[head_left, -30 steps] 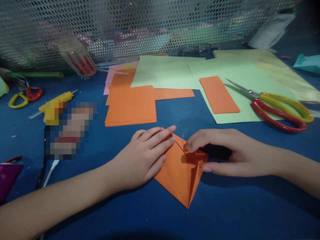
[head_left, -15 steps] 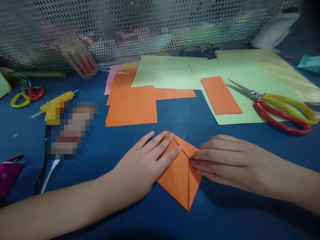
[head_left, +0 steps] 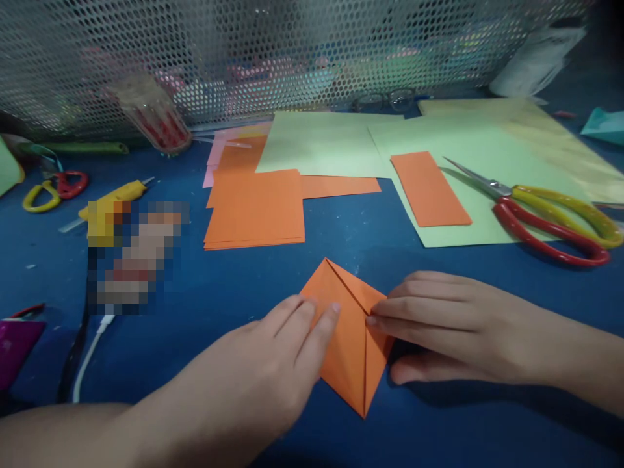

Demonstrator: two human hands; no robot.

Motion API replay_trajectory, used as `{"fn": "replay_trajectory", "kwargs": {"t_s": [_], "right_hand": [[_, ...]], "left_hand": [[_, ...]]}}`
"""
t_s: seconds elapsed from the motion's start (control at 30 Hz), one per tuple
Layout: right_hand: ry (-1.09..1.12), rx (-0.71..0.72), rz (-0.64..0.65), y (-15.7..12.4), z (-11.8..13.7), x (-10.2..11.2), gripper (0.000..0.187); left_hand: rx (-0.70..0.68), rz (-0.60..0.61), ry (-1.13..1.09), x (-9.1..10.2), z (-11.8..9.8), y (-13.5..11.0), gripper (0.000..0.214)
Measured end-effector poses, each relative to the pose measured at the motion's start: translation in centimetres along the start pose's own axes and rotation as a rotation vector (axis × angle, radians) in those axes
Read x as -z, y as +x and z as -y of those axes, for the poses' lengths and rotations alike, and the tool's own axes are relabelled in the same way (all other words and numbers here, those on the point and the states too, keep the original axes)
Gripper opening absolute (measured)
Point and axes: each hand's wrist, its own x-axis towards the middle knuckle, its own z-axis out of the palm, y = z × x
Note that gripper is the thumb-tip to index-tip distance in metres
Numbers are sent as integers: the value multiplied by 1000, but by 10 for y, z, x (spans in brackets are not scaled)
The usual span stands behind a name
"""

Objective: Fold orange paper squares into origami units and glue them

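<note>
A folded orange paper (head_left: 348, 351) lies on the blue table in front of me, its folded flaps meeting along creases on the right side. My left hand (head_left: 273, 357) rests on its left part, fingers stretched and slightly spread, pressing lightly on the surface. On the right edge, the fingertips of my right hand (head_left: 448, 331) touch the flap, the fingers straight and side by side. Its thumb sits lower, apart from the fingers, near the table. The paper's left corner is hidden under my left hand.
Behind the paper lie a stack of orange squares (head_left: 256, 211), pale green sheets (head_left: 331, 143) and an orange rectangle (head_left: 431, 188). Large scissors (head_left: 550, 214) rest at right. At left are a yellow glue gun (head_left: 114, 201), smaller scissors (head_left: 56, 192) and a jar (head_left: 156, 117).
My left hand has slid down and back toward me, uncovering the paper's top corner. My right thumb has moved away from the fingers and the paper's edge.
</note>
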Motion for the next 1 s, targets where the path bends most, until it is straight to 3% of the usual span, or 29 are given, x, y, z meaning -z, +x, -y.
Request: {"fn": "replay_trajectory", "kwargs": {"t_s": [0.13, 0.23, 0.33, 0.53, 0.87, 1.0], "right_hand": [[-17, 23, -16, 0, 0, -3, 19], [2, 1, -33, -1, -1, -5, 27], [57, -37, -35, -2, -2, -6, 38], [79, -15, -18, -2, -7, -4, 39], [-122, 63, -72, 1, -4, -5, 17], [-159, 49, -56, 3, -1, -5, 19]], "left_hand": [[-11, -2, 69, 3, -4, 2, 47], [-8, -21, 95, 4, -7, 0, 45], [-82, -50, 175, 2, -9, -3, 41], [-182, -53, 231, 4, -11, -7, 38], [-23, -136, 221, 12, -9, 4, 34], [26, -31, 140, 9, -7, 3, 25]]}}
